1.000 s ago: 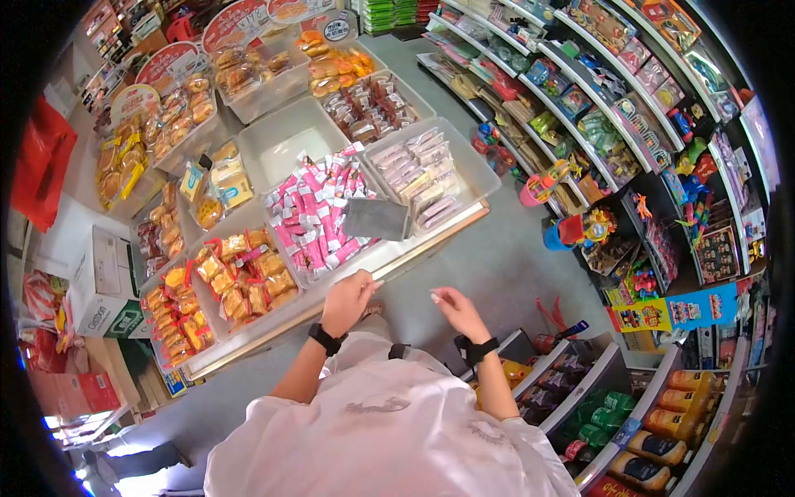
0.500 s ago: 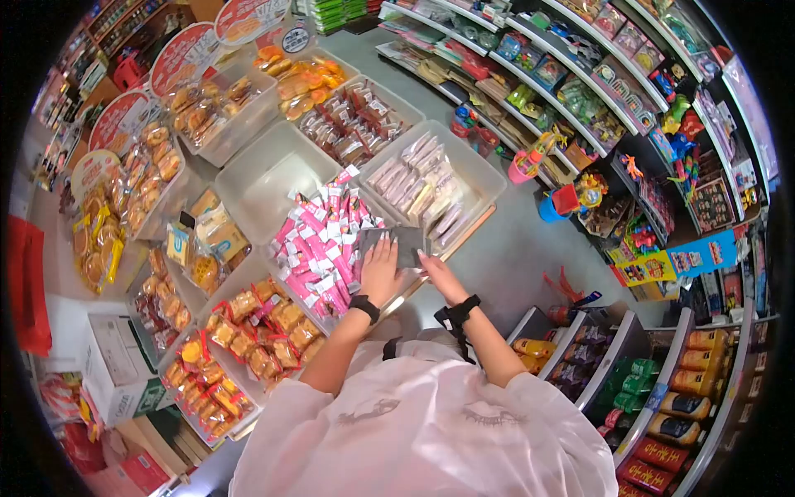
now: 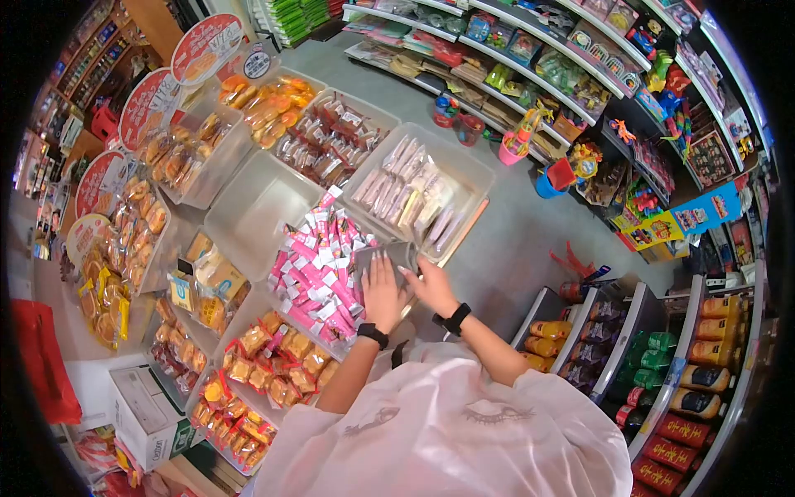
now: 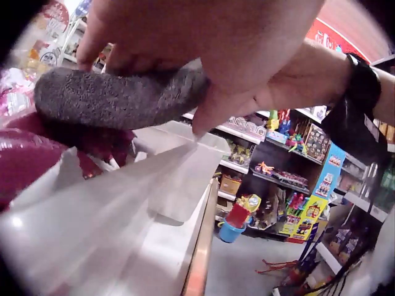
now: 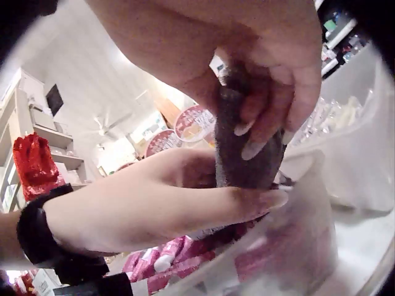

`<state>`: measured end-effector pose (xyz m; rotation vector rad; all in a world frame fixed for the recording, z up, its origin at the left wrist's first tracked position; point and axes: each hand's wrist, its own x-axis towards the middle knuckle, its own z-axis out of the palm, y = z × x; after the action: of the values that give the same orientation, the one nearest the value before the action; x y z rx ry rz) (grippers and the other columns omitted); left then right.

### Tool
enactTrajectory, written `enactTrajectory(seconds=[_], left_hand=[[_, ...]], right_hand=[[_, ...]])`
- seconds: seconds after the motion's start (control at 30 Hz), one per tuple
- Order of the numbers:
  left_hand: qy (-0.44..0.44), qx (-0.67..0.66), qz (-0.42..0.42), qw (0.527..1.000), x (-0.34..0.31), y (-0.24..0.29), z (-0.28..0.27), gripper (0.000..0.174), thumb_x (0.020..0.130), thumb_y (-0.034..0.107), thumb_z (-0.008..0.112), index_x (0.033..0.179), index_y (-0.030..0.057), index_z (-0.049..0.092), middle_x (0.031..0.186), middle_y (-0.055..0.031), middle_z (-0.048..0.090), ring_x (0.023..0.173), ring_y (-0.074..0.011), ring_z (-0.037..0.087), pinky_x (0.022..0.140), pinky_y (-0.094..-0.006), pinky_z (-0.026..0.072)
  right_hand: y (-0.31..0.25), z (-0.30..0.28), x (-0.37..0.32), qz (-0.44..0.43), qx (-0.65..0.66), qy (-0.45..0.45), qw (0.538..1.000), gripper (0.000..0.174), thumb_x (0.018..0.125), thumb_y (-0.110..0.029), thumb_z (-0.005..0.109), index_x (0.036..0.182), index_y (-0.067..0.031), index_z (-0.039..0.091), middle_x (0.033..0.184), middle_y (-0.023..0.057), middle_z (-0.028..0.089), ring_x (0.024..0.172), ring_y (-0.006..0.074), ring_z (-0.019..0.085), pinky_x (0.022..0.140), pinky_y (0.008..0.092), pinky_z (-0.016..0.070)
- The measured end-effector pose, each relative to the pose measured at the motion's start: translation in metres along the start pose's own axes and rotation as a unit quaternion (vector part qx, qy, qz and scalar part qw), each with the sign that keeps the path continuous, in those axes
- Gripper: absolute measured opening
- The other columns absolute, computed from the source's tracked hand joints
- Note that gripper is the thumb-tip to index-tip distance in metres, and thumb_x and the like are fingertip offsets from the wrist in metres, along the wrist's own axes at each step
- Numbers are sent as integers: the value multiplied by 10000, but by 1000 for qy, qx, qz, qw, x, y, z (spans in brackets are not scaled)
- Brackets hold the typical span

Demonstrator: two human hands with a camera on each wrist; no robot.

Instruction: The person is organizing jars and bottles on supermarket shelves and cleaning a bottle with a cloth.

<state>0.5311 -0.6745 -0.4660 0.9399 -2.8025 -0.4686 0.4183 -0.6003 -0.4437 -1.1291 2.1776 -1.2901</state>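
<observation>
A folded dark grey cloth (image 3: 401, 252) lies at the front corner of the bin of pink-wrapped snacks (image 3: 319, 273). My left hand (image 3: 383, 296) lies over its left part with fingers extended; in the right wrist view, that hand's (image 5: 142, 200) thumb and fingers hold the cloth (image 5: 247, 160) from either side. The right hand (image 3: 434, 290) is at the cloth's right edge, and its fingers curl onto it in the right wrist view. Seen in the left wrist view, the cloth (image 4: 111, 98) is a thick fold under the left hand (image 4: 185, 37).
An empty clear bin (image 3: 261, 207) stands behind the pink snacks, and a bin of pale wrapped bars (image 3: 414, 195) to their right. Packaged buns (image 3: 290, 364) fill bins at left. Toy shelves (image 3: 580, 58) and bottle racks (image 3: 654, 364) stand at right.
Both hands have moved from in front of the table onto the grey cloth and now hold it. The cloth looks more bunched, and the head view has shifted.
</observation>
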Motion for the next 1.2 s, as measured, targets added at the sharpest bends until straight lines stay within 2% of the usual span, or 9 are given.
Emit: enactTrajectory(seconds=[0.33, 0.53, 0.77, 0.9, 1.0, 1.03, 1.1, 1.17, 1.2], left_hand=[[92, -228, 73, 967, 1, 120, -50, 737, 745, 124, 618, 1360, -43, 248, 1321, -264, 378, 1190, -409, 408, 978, -431, 353], [-72, -374, 201, 903, 33, 249, -17, 613, 759, 60, 604, 1322, 14, 365, 1157, -208, 537, 1070, -340, 529, 898, -369, 414], [-305, -453, 305, 780, 16, 392, 53, 498, 760, 18, 626, 1223, -52, 458, 1057, -170, 604, 929, -236, 609, 845, -293, 438], [-343, -436, 505, 661, -28, 478, 65, 472, 775, 51, 631, 1220, -16, 491, 1195, -155, 561, 1087, -231, 549, 923, -313, 408], [-391, -348, 693, 495, -56, 521, 71, 544, 751, 108, 632, 1260, 4, 470, 1296, -182, 480, 1204, -294, 468, 996, -382, 356], [-389, -301, 758, 428, -64, 531, 74, 619, 690, 84, 602, 1286, 23, 445, 1333, -179, 435, 1247, -300, 409, 1028, -412, 306], [-402, -248, 821, 321, -82, 545, 72, 725, 609, 41, 516, 1326, 77, 411, 1413, -162, 329, 1326, -282, 291, 1077, -461, 207], [-418, -228, 833, 282, -84, 551, 79, 719, 616, 35, 513, 1326, 88, 414, 1406, -160, 339, 1323, -285, 296, 1076, -465, 210], [-425, -218, 838, 263, -83, 555, 83, 716, 619, 32, 511, 1326, 93, 415, 1402, -160, 344, 1321, -286, 298, 1075, -466, 212]], right_hand=[[-41, -150, -34, -73, 109, -17, 991, 249, 830, -192, 611, 959, 8, 539, 849, 187, 576, 760, 357, 561, 666, 373, 447], [-6, -253, -108, -15, 80, 211, 974, 219, 832, -191, 582, 860, 6, 490, 749, 172, 515, 679, 349, 509, 611, 398, 409], [54, -325, -249, 191, 155, 352, 903, 334, 949, -228, 428, 1212, -31, 488, 1120, 122, 520, 1048, 199, 514, 891, 296, 398], [89, -315, -319, 255, 326, 552, 724, 460, 975, -342, 350, 1251, 9, 460, 1322, 84, 450, 1186, 196, 466, 979, 304, 376], [72, -328, -345, 103, 552, 660, 500, 476, 966, -390, 351, 1245, -26, 478, 1272, 71, 495, 1139, 197, 506, 965, 338, 401], [103, -312, -368, -167, 688, 542, 453, 473, 949, -419, 376, 1217, -52, 510, 1193, 86, 560, 1081, 204, 550, 943, 356, 427], [64, -321, -363, -175, 570, 676, 432, 468, 938, -430, 392, 1174, -53, 540, 1137, 98, 593, 1040, 210, 572, 928, 354, 436], [95, -304, -382, -163, 642, 685, 303, 466, 920, -444, 422, 1108, -51, 586, 1102, 121, 615, 1004, 229, 592, 906, 357, 451], [93, -308, -378, -193, 639, 681, 300, 474, 916, -451, 426, 1111, -49, 584, 1104, 123, 614, 1003, 232, 593, 901, 358, 455]])
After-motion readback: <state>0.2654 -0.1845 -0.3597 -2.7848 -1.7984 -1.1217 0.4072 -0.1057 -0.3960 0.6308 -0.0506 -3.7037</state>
